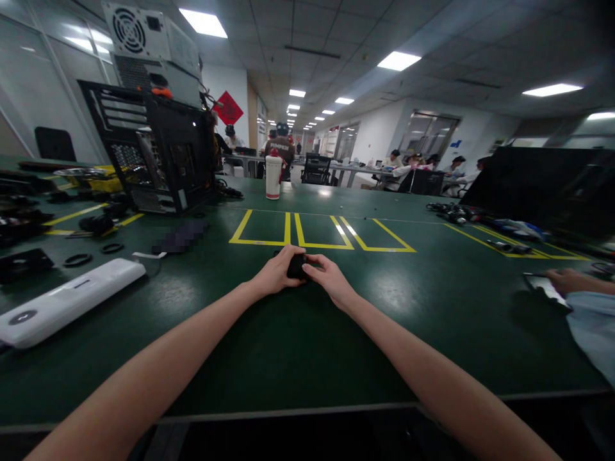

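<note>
A small black object is between my hands at the middle of the green table; its kind is too dark to make out. My left hand wraps round its left side, thumb toward me. From the right, my right hand pinches its edge with thumb and fingers. Both hands stay low over the table, just on the near side of the yellow tape outlines. The underside of the black object is hidden by my fingers.
A white power-strip-like device lies left, near black rings. Behind stand an open computer case and a white cup. At right, another person's hand holds a phone-like object, with cables and a dark monitor beyond.
</note>
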A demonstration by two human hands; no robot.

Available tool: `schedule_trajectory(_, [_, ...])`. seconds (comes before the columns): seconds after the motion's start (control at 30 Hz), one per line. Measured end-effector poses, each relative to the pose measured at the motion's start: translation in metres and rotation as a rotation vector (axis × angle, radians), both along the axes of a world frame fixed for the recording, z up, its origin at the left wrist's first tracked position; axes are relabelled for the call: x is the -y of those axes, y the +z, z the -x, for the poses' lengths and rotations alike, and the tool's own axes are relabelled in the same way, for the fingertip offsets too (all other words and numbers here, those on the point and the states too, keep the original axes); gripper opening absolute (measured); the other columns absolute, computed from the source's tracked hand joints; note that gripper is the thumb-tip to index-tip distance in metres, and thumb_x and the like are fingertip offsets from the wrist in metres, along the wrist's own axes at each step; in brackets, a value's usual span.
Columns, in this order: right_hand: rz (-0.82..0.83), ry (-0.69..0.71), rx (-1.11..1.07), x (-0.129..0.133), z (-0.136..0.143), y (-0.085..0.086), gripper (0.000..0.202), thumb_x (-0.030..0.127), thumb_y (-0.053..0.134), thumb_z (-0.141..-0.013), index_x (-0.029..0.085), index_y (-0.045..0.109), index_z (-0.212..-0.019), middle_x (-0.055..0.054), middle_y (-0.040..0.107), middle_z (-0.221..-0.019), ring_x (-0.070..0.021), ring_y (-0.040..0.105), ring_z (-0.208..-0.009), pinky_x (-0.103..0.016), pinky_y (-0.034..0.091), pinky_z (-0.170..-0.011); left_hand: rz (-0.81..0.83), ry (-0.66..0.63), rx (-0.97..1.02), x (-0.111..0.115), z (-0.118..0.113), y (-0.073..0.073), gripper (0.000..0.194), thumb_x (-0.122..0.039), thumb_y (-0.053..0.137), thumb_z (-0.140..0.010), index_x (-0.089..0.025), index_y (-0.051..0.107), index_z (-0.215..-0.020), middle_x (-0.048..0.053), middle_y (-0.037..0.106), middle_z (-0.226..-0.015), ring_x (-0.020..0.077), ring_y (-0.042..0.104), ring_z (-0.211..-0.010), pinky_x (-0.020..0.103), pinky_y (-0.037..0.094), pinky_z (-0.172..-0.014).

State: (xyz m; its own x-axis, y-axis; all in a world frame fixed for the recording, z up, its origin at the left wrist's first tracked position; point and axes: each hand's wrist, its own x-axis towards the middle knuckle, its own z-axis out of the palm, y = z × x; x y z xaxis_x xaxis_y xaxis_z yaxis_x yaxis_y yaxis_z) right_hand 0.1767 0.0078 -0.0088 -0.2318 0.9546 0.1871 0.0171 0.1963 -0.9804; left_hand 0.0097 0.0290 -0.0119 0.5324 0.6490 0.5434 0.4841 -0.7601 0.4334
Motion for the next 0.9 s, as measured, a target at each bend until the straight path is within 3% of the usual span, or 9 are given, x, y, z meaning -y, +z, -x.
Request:
schedule_trajectory(0.3, [-0.070, -0.038, -0.064, -0.0012, 0.0019, 0.0011, 0.020, 0.031, 0.061, -0.068, 0.019, 0.056, -0.083, 0.000, 0.057, -0.086, -0.0142, 0.054, -0.085, -0.033, 0.042, -0.082, 0.004, -0.013, 0.017, -0.0008, 0.0000, 0.0003, 0.065, -0.027, 0.067, -0.063, -0.023, 0.032, -0.118, 0.005, 0.044, -0.111, 0.0228, 0.047, -0.103, 0.037, 0.041, -0.086])
schedule_trajectory(0.53, [-0.002, -0.017, -0.052, -0.0019, 0.0008, 0.0019, 0.032, 0.027, 0.062, -0.066, 0.019, 0.057, -0.096, -0.005, 0.059, -0.100, -0.0171, 0.054, -0.094, -0.037, 0.039, -0.088, -0.007, -0.022, 0.009, -0.0006, 0.0003, 0.0009, 0.064, -0.027, 0.066, -0.064, -0.022, 0.032, -0.117, 0.006, 0.044, -0.111, 0.0227, 0.046, -0.104, 0.037, 0.041, -0.087])
schedule_trajectory(0.8, [-0.045, -0.002, -0.055, 0.0060, 0.0020, 0.0064, 0.019, 0.028, 0.061, -0.067, 0.020, 0.055, -0.083, 0.000, 0.057, -0.089, -0.0127, 0.055, -0.084, -0.033, 0.042, -0.084, -0.016, -0.004, -0.002, -0.0017, -0.0012, -0.0006, 0.064, -0.027, 0.066, -0.064, -0.023, 0.032, -0.117, 0.005, 0.044, -0.111, 0.0228, 0.047, -0.103, 0.037, 0.041, -0.087])
schedule_trajectory(0.9, [-0.029, -0.022, -0.049, 0.0034, 0.0011, 0.0050, 0.026, 0.026, 0.063, -0.065, 0.020, 0.055, -0.089, -0.002, 0.056, -0.095, -0.0139, 0.055, -0.087, -0.034, 0.042, -0.084, -0.011, 0.008, 0.000, -0.0023, -0.0013, -0.0010, 0.065, -0.027, 0.067, -0.063, -0.023, 0.032, -0.117, 0.005, 0.044, -0.111, 0.0229, 0.047, -0.103, 0.038, 0.041, -0.087])
